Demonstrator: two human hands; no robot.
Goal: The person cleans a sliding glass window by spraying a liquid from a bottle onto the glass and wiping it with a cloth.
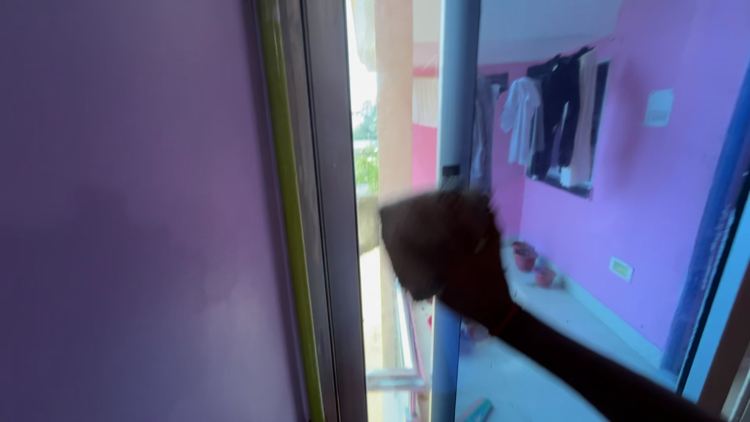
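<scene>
My right hand (441, 246) reaches in from the lower right, blurred by motion, with a red thread around the wrist. Its fingers are curled closed at the grey upright edge of a sliding glass door (459, 94), about halfway up, and seem to grip it. The door stands partly open. A narrow gap (383, 156) separates it from the fixed grey frame (332, 195) on the left and shows bright daylight, greenery and a pale column outside. My left hand is not in view.
A plain purple wall (125, 211) fills the left half. The glass pane (625, 195) shows a pink room with hanging clothes (555, 117), small reddish pots (531, 262) on the floor and a wall socket. A door track runs along the bottom.
</scene>
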